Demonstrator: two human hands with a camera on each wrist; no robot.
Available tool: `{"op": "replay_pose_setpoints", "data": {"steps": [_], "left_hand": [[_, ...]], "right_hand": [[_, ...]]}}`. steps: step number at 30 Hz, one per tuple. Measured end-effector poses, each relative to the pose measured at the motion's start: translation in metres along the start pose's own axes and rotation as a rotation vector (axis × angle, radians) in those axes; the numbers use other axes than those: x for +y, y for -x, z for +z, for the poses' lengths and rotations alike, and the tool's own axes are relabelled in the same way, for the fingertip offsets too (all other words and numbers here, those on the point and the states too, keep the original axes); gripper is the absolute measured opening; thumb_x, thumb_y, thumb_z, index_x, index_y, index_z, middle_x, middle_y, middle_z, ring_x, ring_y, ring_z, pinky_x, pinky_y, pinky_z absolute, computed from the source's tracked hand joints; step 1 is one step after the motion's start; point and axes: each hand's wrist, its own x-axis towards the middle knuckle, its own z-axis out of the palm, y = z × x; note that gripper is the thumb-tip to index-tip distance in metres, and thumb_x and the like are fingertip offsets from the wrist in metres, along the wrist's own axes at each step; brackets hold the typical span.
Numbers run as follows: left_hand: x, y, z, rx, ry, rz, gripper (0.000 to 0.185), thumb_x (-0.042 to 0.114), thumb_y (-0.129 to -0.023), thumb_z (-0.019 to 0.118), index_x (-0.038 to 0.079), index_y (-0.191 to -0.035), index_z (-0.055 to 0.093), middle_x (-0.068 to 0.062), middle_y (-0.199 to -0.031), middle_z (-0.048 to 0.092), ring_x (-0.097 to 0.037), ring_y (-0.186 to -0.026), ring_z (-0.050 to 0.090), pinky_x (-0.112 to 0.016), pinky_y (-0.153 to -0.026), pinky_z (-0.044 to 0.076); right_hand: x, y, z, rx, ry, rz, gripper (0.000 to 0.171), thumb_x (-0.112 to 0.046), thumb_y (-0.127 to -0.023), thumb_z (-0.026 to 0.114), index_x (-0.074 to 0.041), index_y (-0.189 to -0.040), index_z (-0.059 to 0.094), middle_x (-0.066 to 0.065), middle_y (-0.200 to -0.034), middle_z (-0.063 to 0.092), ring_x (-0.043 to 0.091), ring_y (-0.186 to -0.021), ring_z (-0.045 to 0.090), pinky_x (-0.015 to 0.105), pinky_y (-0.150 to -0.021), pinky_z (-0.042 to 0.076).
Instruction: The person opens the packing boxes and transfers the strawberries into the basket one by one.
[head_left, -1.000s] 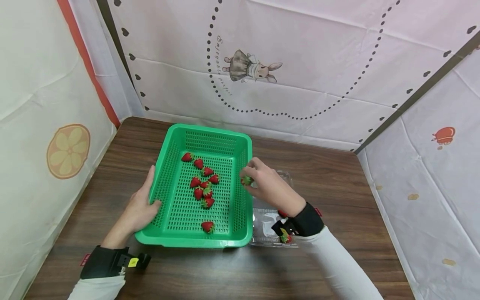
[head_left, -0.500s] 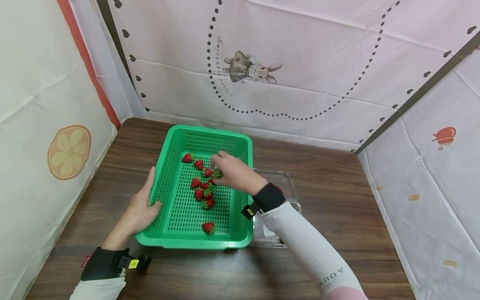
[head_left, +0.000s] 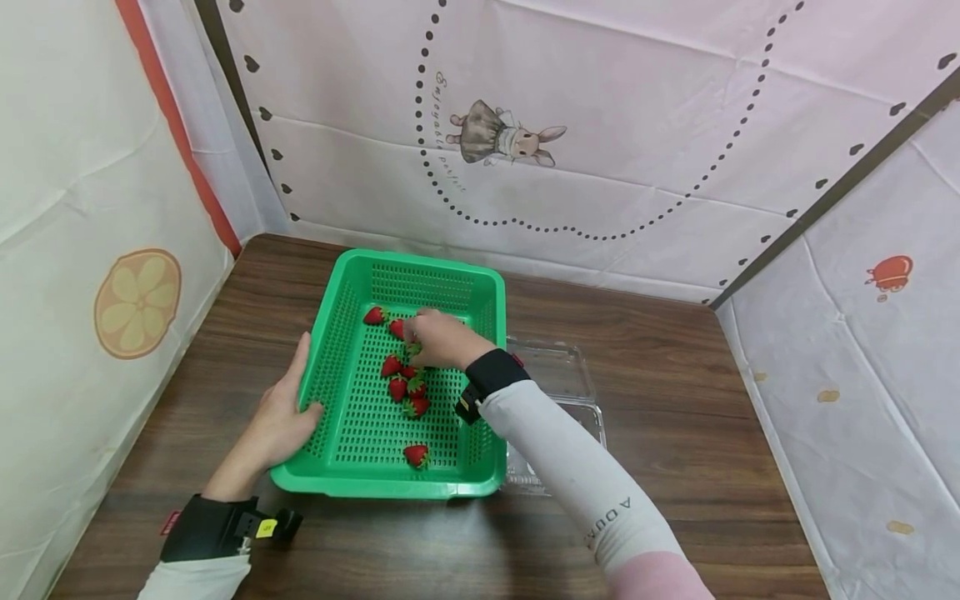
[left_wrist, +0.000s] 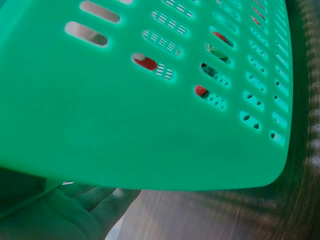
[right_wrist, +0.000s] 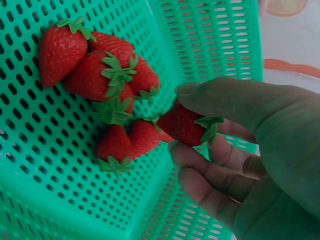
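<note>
A green plastic basket (head_left: 468, 400) with slotted walls stands on the table, several red strawberries (head_left: 417, 455) lying on its bottom. My left hand (head_left: 281, 421) holds its left side, thumb over the rim and fingers along the outside. In the left wrist view, the basket's wall (left_wrist: 125, 125) fills most of the picture and partly hides that hand (left_wrist: 75, 212). Inside the basket, my right hand (head_left: 446, 340) is low over the cluster. The right wrist view shows a strawberry (right_wrist: 185, 125) with green leaves pinched between that hand's thumb and fingers (right_wrist: 195, 157), close to other strawberries (right_wrist: 112, 142).
A clear plastic clamshell box (head_left: 551, 367) lies open just right of the basket, partly covered by my right forearm. Dark wooden table (head_left: 675, 400) extends to the right and front. White printed cloth walls (head_left: 637, 125) border the back and both sides.
My right hand has moved left from above the box into the basket, carrying a strawberry and lowering it near the cluster. My left hand and the basket have stayed in place.
</note>
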Motion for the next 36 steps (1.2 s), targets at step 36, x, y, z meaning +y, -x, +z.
{"op": "replay_pose_setpoints", "data": {"steps": [36], "left_hand": [[0.004, 0.0, -0.001, -0.009, 0.001, -0.007, 0.098, -0.003, -0.091, 0.049, 0.029, -0.152, -0.021, -0.033, -0.156, 0.015, -0.046, -0.112, 0.054, -0.042, -0.073, 0.047]], "right_hand": [[0.026, 0.075, -0.03, 0.263, -0.117, -0.11, 0.019, -0.013, -0.099, 0.054, -0.01, -0.112, 0.067, 0.004, -0.109, 0.067, 0.015, -0.1, 0.062, 0.029, -0.088, 0.049]]}}
